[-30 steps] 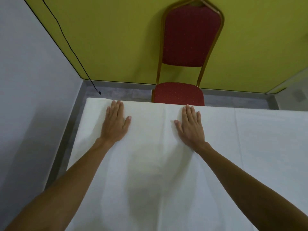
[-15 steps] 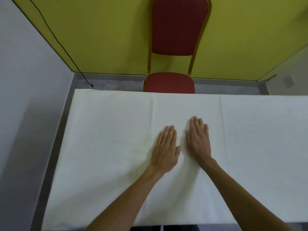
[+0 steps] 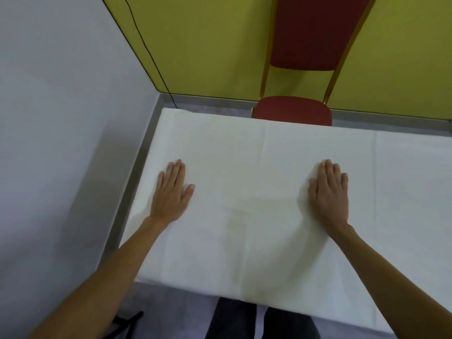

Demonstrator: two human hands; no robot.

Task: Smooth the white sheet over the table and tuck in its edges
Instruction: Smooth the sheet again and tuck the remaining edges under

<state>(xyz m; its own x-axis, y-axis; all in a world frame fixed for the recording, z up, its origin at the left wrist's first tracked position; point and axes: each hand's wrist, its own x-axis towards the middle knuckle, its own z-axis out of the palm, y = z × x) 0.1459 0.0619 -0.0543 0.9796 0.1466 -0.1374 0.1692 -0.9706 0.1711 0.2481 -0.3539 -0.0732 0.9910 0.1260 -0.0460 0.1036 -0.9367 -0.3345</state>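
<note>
Head view: palms spread wide on the sheet

Both hands lie flat, fingers extended, gripping nothing: left hand point(image 3: 171, 192) near the table's left edge, right hand point(image 3: 329, 192) well apart, pressing the white sheet point(image 3: 244, 167) taut across the tabletop, probably to push creases outward.

Corner of a function or banquet-type room. A banquet chair point(image 3: 300, 69) with a gilt metal frame and red dotted upholstery stands against a yellow-green wall point(image 3: 208, 45), facing a long worktop draped in a white sheet point(image 3: 244, 192). A plain grey-white wall point(image 3: 61, 118) meets the coloured one at the corner; a thin black cable point(image 3: 146, 47) runs down it to the grey floor point(image 3: 215, 106).
</note>
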